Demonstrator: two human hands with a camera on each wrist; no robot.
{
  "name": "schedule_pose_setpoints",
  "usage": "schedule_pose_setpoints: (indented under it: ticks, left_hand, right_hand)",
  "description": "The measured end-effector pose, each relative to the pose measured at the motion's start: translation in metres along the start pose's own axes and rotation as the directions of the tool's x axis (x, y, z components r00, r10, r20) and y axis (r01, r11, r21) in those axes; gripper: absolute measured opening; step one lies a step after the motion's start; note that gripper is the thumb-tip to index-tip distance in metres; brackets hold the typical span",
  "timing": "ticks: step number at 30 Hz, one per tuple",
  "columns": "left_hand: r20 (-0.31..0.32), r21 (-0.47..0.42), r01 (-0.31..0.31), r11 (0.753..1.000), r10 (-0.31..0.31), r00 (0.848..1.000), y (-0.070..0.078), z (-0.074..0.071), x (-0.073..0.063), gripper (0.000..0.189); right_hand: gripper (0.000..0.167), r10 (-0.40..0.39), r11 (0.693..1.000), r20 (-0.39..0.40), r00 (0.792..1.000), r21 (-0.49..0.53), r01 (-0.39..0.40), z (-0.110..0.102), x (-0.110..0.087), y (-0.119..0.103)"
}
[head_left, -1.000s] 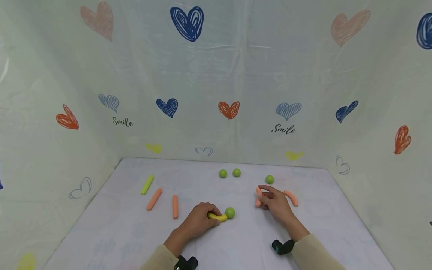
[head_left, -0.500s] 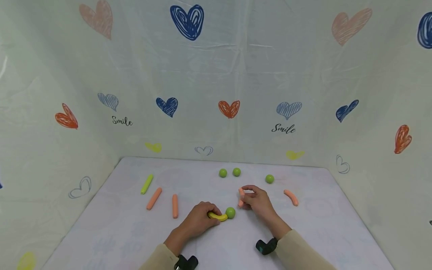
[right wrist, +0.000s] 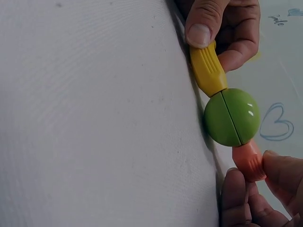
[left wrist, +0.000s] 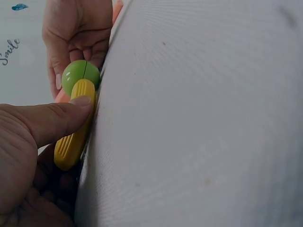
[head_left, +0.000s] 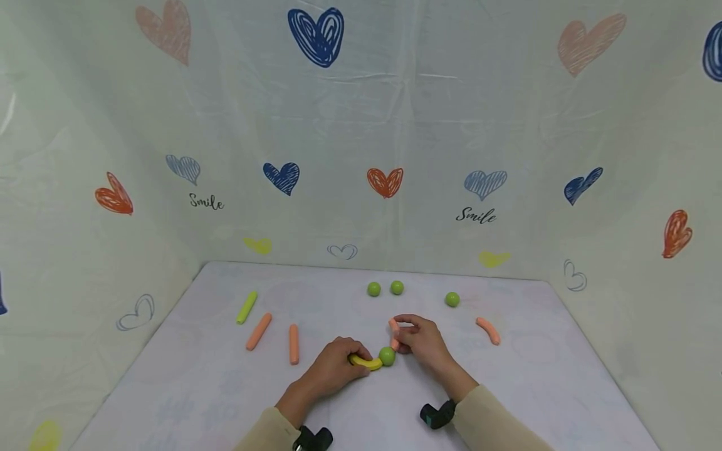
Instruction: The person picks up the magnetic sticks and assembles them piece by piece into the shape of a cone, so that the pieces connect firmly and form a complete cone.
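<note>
My left hand (head_left: 333, 368) pinches a curved yellow toy rod (right wrist: 207, 70) low at the table, thumb on its ridged side. The rod's far end meets a green ball (head_left: 387, 356) that has a dark seam across it. From the other side, my right hand (head_left: 427, 344) holds a curved orange toy rod (right wrist: 249, 161) between thumb and fingers. In the right wrist view this rod's end is right at the ball, so yellow rod, ball and orange rod form one line. My right fingers cover part of the orange rod.
On the white table (head_left: 225, 401), a lime rod (head_left: 247, 307) and straight orange rods (head_left: 259, 331) lie to the left. Green balls (head_left: 397, 287) sit toward the back. Another curved orange rod (head_left: 488, 331) lies at the right. Heart-printed sheeting surrounds the table.
My right hand has moved left with the curved orange rod, away from the other curved one, up to the green ball. My left hand keeps its hold on the yellow rod.
</note>
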State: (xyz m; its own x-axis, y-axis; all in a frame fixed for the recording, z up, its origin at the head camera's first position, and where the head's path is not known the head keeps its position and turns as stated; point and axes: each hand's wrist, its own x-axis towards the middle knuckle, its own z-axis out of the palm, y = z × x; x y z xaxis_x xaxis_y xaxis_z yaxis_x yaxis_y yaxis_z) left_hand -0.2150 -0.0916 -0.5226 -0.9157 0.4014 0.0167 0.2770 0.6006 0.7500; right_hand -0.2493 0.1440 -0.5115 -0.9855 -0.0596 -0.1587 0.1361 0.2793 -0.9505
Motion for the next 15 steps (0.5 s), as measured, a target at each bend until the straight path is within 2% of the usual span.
schedule_pose_setpoints:
  ticks: [6,15]
  left_hand:
    - [-0.001,0.005,0.017,1.0,-0.017,1.0,0.0005,0.001,-0.0011,0.014]
    - [-0.011,-0.013,0.006,1.0,-0.006,1.0,0.0021,0.0063,-0.0011,0.014]
  right_hand:
    - [0.037,0.001,1.0,0.008,1.0,-0.016,-0.001,0.0017,-0.002,-0.0011]
    - [0.028,-0.026,1.0,-0.019,0.999,-0.017,0.026,0.0039,-0.0054,-0.0011]
